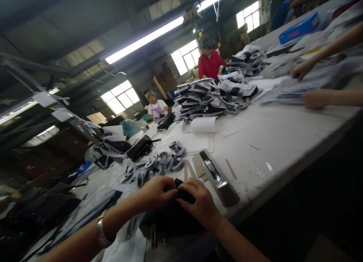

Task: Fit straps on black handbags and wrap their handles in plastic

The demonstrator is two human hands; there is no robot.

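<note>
A black bag [172, 220] with gold-coloured metal fittings sits at the near edge of the table, mostly dark and partly covered by my arms. On its upper edge, my left hand [160, 192] pinches a black part, with a bracelet on that wrist. Close beside it, my right hand [200, 201] has its thumb and fingers closed around the same black part [185, 196]. The fingertips of both hands almost meet. What exactly this part is, a flap or a strap end, I cannot make out. Rolled grey straps [163, 160] lie just beyond my hands.
A long grey metal device [218, 179] and brown strips [200, 169] lie right of my hands. Wrapped black pieces [204, 97] are heaped farther back. Another person's hands [316, 97] handle plastic film at right. A blue box [299, 27] and more people are farther off.
</note>
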